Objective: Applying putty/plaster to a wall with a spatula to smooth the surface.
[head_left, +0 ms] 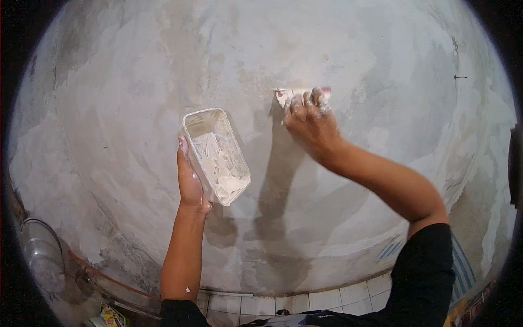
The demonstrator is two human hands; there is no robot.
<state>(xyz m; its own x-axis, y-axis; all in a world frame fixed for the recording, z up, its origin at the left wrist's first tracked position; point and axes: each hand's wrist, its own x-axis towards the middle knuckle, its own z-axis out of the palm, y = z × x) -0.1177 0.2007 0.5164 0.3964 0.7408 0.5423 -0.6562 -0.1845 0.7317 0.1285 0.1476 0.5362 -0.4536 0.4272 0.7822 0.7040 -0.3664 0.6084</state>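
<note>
My left hand grips a clear rectangular plastic tub by its side, with the opening tilted toward me. White wall putty coats its inside and is thickest at the lower corner. Higher up and to the right, my right hand is closed round a putty scraper, with white putty smeared over the fingers. Red shows at both ends of the scraper, and its edge lies against the grey plastered wall. Most of the scraper is hidden behind my fingers.
A nail sticks out of the wall at the right. At the lower left are a metal pot and a colourful packet. White tiles run along the wall's foot. Blue-striped cloth shows behind my right sleeve.
</note>
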